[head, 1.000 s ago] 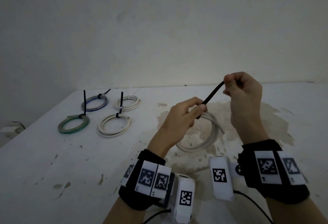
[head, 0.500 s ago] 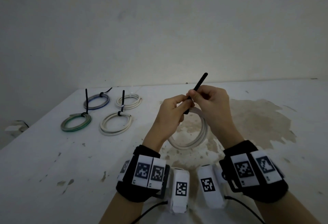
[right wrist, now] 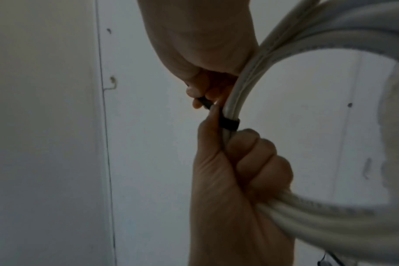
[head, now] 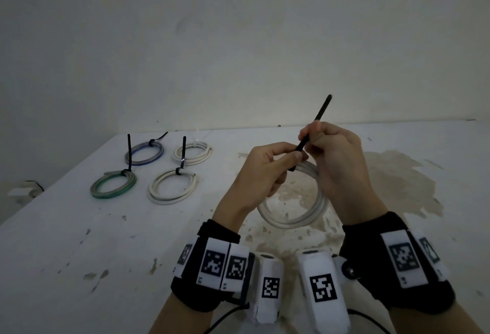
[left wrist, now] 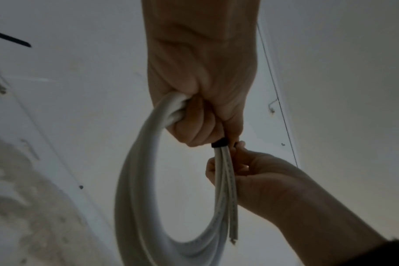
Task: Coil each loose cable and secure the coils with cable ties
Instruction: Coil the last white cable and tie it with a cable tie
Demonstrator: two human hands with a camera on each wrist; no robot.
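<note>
A white cable coil hangs above the table, gripped at its top by my left hand. A black cable tie is looped round the coil's strands beside that hand, and its tail points up and to the right. My right hand pinches the tail close to the loop. The left wrist view shows my left hand fisted round the coil, with the tie band just below it. From the right wrist, my right hand's fingertips pinch the tail above the band.
Four tied coils lie at the table's far left: blue-grey, white, green and another white, some with tie tails upright. A brown stain spreads under and right of my hands. A wall stands behind.
My right hand, which had drawn the tie tail out to the right, has slid back down the tail to the coil. The tail now sticks up past its fingers.
</note>
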